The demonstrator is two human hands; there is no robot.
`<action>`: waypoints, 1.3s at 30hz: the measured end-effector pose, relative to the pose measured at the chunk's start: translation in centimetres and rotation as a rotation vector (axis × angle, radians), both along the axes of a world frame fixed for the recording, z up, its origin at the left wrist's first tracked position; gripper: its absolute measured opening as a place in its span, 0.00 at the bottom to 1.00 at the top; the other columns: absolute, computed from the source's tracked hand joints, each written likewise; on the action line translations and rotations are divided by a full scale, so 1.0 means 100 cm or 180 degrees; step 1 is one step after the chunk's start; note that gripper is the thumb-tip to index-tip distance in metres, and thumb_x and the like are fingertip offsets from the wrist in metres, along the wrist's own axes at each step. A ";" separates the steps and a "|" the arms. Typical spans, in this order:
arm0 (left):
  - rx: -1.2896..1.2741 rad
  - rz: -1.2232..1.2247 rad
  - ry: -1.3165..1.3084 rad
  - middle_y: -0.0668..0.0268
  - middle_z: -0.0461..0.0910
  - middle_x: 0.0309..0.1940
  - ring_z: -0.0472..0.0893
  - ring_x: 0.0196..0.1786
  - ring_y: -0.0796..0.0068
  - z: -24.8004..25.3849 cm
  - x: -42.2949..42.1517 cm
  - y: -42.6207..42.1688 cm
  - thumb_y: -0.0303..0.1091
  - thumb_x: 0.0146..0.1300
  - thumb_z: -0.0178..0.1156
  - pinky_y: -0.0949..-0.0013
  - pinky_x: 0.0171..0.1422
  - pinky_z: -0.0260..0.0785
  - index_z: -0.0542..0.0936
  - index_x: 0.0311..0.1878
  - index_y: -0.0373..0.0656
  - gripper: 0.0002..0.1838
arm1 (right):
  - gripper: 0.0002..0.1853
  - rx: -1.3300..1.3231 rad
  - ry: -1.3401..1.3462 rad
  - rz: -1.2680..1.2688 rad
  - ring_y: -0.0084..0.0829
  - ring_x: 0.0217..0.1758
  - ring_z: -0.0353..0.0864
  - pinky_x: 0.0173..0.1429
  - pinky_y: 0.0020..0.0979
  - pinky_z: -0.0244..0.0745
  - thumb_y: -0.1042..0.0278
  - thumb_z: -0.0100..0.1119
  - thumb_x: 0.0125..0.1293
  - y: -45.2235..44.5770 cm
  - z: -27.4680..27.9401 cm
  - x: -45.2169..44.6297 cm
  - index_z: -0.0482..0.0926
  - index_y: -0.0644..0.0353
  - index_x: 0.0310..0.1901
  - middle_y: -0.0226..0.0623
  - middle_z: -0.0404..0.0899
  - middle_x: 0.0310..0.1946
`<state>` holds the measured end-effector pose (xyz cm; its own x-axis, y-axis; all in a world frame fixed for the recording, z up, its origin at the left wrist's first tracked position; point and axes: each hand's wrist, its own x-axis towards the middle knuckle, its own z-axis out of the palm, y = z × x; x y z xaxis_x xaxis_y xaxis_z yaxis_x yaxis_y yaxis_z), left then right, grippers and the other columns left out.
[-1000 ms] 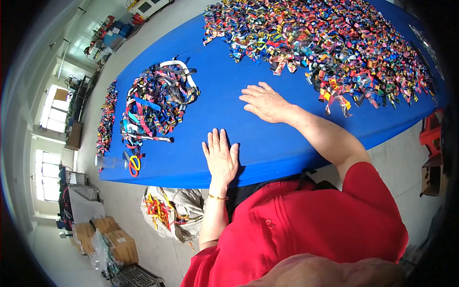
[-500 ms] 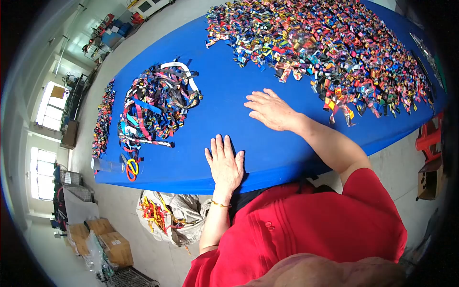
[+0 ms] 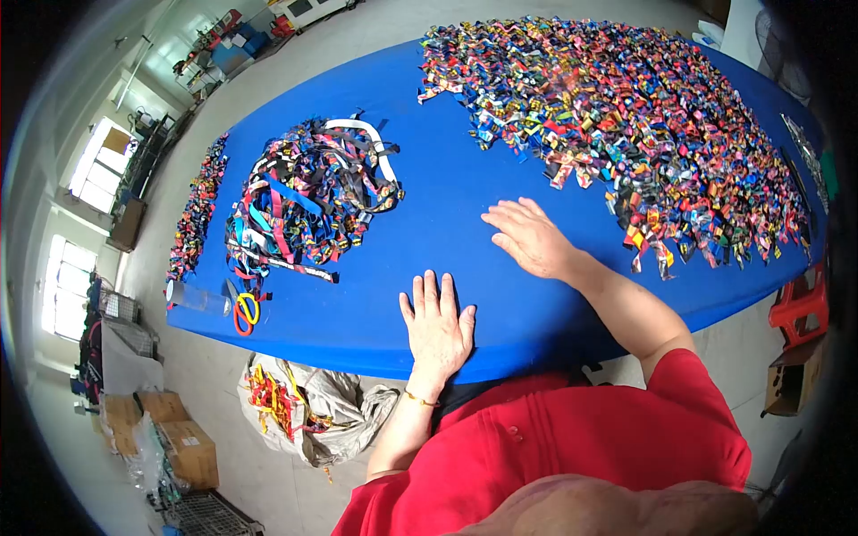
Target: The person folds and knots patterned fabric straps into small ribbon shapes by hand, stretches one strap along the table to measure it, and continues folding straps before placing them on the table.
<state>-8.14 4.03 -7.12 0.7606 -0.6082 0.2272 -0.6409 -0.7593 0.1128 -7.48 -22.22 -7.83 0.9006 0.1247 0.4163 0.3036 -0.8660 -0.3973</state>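
My left hand (image 3: 438, 329) lies flat near the front edge of the blue-covered table (image 3: 447, 214), fingers spread and nothing in it. Farther right, my right hand (image 3: 532, 238) is stretched out over the blue cover, palm down, also holding nothing; whether it touches the cloth I cannot tell. To the left of my hands is a tangled heap of colourful straps (image 3: 299, 201), with a white strap (image 3: 382, 161) curving along its far side. Beyond my right hand spreads a wide layer of short printed ribbon pieces (image 3: 626, 125).
Scissors (image 3: 245, 311) with red and yellow handles lie by a clear cylinder (image 3: 198, 299) at the left corner. A strip of ribbon pieces (image 3: 195, 210) lines the left edge. Below are an open sack (image 3: 349, 420) and cardboard boxes (image 3: 189, 454); a red stool (image 3: 798, 308) stands right.
The view has shifted, so the table and its contents sit a little lower in the picture. My hands keep nearly the same pose on the table, both still flat and holding nothing.
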 end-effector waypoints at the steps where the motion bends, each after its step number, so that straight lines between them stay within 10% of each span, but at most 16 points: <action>1: -0.0011 0.0002 0.0019 0.42 0.61 0.74 0.56 0.79 0.42 0.001 0.000 0.000 0.51 0.73 0.51 0.36 0.80 0.42 0.65 0.74 0.36 0.35 | 0.20 0.0244 -0.0156 0.0083 0.48 0.69 0.71 0.75 0.50 0.59 0.61 0.52 0.76 0.003 0.001 0.001 0.76 0.61 0.64 0.50 0.76 0.62; 7: -0.0021 -0.0008 0.0131 0.41 0.61 0.74 0.56 0.79 0.42 0.007 0.001 -0.001 0.51 0.71 0.52 0.35 0.80 0.41 0.65 0.74 0.36 0.35 | 0.19 0.1135 -0.0534 0.0701 0.43 0.42 0.83 0.51 0.44 0.74 0.67 0.55 0.73 0.040 0.072 -0.008 0.77 0.61 0.63 0.42 0.83 0.37; 15: 0.0204 0.0016 0.0225 0.43 0.61 0.75 0.56 0.80 0.43 0.002 0.007 0.002 0.58 0.68 0.53 0.34 0.80 0.40 0.65 0.75 0.38 0.40 | 0.12 0.1225 -0.1371 0.2504 0.38 0.33 0.82 0.38 0.39 0.77 0.76 0.64 0.64 0.066 0.188 -0.027 0.83 0.53 0.49 0.37 0.84 0.38; 18: -0.0042 0.0057 0.0326 0.43 0.59 0.76 0.56 0.79 0.43 0.005 0.006 0.000 0.54 0.69 0.54 0.33 0.80 0.40 0.66 0.74 0.37 0.37 | 0.14 0.1976 -0.2192 0.1987 0.32 0.24 0.81 0.32 0.34 0.78 0.73 0.67 0.65 0.084 0.193 -0.036 0.82 0.39 0.48 0.38 0.85 0.35; 32: -0.0015 0.0064 0.0382 0.43 0.59 0.75 0.55 0.79 0.41 0.011 0.005 -0.006 0.47 0.69 0.57 0.36 0.80 0.41 0.65 0.73 0.36 0.35 | 0.02 0.1430 -0.2454 0.1790 0.23 0.27 0.78 0.32 0.28 0.75 0.64 0.57 0.68 0.024 0.201 -0.064 0.76 0.45 0.36 0.24 0.79 0.33; 39: -0.1114 -0.0038 0.0685 0.46 0.73 0.65 0.75 0.66 0.45 0.041 0.051 -0.006 0.31 0.70 0.58 0.54 0.69 0.69 0.73 0.63 0.36 0.20 | 0.09 0.1641 -0.3925 0.1676 0.18 0.24 0.76 0.36 0.24 0.68 0.58 0.48 0.72 0.031 0.189 -0.065 0.72 0.41 0.32 0.15 0.77 0.30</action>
<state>-3.02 3.43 -3.03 0.8067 -0.5315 0.2584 -0.5830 -0.6440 0.4954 -14.01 -19.16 11.03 -0.1643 -0.0784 0.9833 0.9129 -0.3898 0.1214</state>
